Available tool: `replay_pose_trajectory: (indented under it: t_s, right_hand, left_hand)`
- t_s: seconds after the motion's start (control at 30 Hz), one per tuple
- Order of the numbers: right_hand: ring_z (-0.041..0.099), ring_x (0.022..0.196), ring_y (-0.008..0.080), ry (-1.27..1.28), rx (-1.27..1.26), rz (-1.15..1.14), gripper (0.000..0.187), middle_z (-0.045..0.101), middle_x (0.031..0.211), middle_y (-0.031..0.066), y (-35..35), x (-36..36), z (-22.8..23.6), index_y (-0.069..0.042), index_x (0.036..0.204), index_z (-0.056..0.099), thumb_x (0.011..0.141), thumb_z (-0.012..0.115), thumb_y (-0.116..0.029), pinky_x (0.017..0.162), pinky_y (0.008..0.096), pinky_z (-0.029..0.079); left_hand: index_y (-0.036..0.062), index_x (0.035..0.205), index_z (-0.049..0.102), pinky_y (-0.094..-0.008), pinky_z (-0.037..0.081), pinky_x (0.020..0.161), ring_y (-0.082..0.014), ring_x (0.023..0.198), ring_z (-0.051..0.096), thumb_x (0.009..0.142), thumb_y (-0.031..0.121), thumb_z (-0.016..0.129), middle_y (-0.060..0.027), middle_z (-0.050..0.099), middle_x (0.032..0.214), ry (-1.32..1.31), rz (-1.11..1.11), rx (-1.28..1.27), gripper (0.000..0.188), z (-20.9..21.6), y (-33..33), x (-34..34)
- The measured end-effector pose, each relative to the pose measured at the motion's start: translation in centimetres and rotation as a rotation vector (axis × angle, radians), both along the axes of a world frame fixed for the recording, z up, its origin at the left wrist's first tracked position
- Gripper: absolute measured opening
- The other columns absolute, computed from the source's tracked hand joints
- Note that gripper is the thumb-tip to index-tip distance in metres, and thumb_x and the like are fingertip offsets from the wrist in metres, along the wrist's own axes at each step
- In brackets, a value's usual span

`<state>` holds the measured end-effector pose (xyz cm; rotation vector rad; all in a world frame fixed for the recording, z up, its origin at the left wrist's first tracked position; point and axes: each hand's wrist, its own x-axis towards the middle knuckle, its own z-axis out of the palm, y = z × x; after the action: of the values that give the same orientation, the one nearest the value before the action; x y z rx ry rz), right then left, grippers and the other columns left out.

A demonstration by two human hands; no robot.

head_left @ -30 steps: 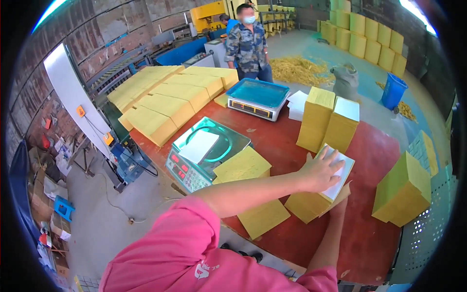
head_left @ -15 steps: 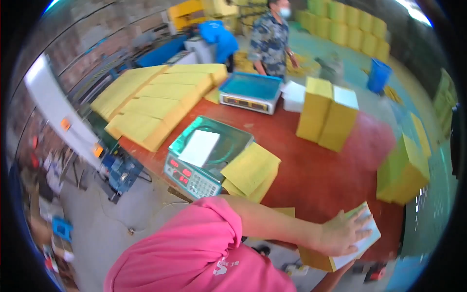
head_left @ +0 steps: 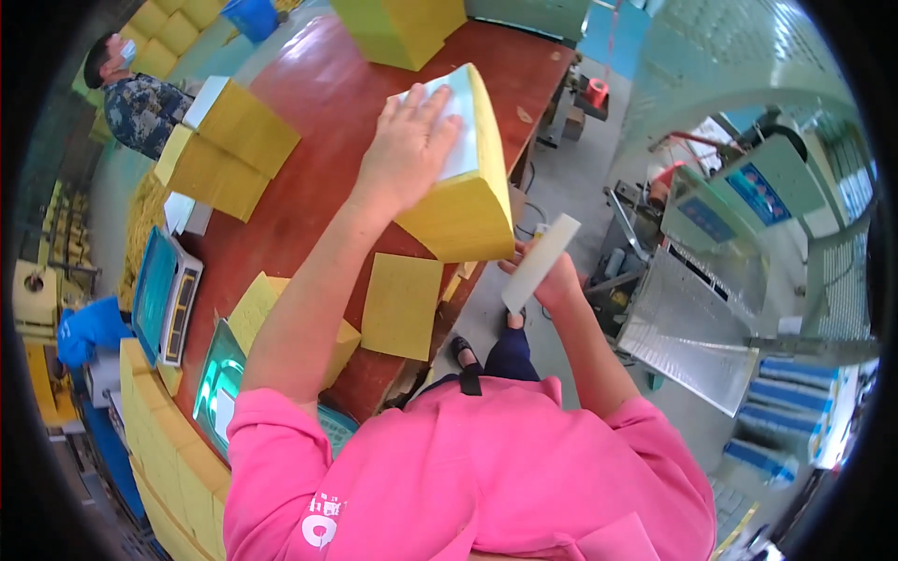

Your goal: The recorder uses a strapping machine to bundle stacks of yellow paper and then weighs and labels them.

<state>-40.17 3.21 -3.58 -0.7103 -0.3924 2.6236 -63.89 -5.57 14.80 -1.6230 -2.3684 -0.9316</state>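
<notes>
My left hand point(head_left: 402, 154) lies flat, fingers spread, on a white sheet point(head_left: 458, 140) that tops a tall stack of yellow paper point(head_left: 463, 220). The stack stands at the red table's near edge. My right hand point(head_left: 554, 273) is closed on a flat white strip point(head_left: 543, 265), held tilted beside the stack's near corner. Its fingertips reach close to that corner; whether they touch it I cannot tell. Next to my left forearm a loose yellow sheet point(head_left: 402, 304) lies on the table, with more yellow paper point(head_left: 253, 313) partly hidden behind the forearm.
The red table point(head_left: 318, 122) carries other yellow stacks point(head_left: 220, 154), a blue-topped scale point(head_left: 164, 290) and a green-lit scale point(head_left: 220, 374). A masked person point(head_left: 140, 103) stands beyond it. At the right is a machine with a metal tray point(head_left: 687, 327).
My view has swung to the right, bringing the machine and my right hand with the white strip into sight. My left hand still rests on the white-topped stack.
</notes>
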Motion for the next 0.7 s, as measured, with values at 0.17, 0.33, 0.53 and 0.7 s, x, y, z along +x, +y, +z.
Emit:
replay_pose_trajectory:
  t_s: [0.17, 0.33, 0.53, 0.7]
  right_hand:
    - [0.063, 0.089, 0.0266, -0.104, 0.141, -0.017, 0.018, 0.063, 0.092, 0.0142, -0.7, -1.7, 1.5, 0.002, 0.093, 0.056, 0.076, 0.051, -0.003, 0.082, 0.0421, 0.051]
    - [0.058, 0.077, 0.0206, -0.150, 0.270, -0.150, 0.017, 0.061, 0.084, 0.0081, -3.4, 0.8, 5.2, -0.002, 0.086, 0.059, 0.072, 0.051, -0.002, 0.072, 0.0323, 0.046]
    - [0.049, 0.068, 0.0106, -0.173, 0.544, -0.268, 0.006, 0.052, 0.072, -0.0006, -0.9, 16.1, 9.5, -0.005, 0.074, 0.058, 0.074, 0.053, -0.001, 0.063, 0.0237, 0.037]
    - [0.053, 0.077, 0.0135, -0.321, 0.580, -0.389, 0.013, 0.064, 0.094, 0.0103, 2.0, 32.2, 10.7, -0.004, 0.067, 0.054, 0.080, 0.055, -0.007, 0.066, 0.0247, 0.038]
  left_hand:
    - [0.0011, 0.133, 0.051, -0.0440, 0.028, 0.112, -0.0374, 0.133, 0.039, 0.098, 0.029, 0.045, -0.0225, 0.048, 0.139, 0.096, -0.157, 0.023, 0.045, 0.6, -0.5, 0.2]
    - [-0.0027, 0.136, 0.048, -0.0378, 0.026, 0.113, -0.0310, 0.135, 0.039, 0.098, 0.021, 0.045, -0.0203, 0.047, 0.141, -0.249, -0.180, 0.065, 0.045, 0.9, -2.5, 0.9]
    - [-0.0018, 0.148, 0.027, -0.0346, 0.021, 0.115, -0.0235, 0.141, 0.029, 0.103, 0.028, 0.039, -0.0133, 0.030, 0.154, -1.267, -0.358, 0.335, 0.056, -2.0, -1.4, 12.2]
    - [-0.0014, 0.149, 0.025, -0.0343, 0.021, 0.115, -0.0235, 0.141, 0.027, 0.104, 0.031, 0.035, -0.0128, 0.027, 0.155, -1.177, -0.428, 0.218, 0.057, -13.1, 3.6, 25.9]
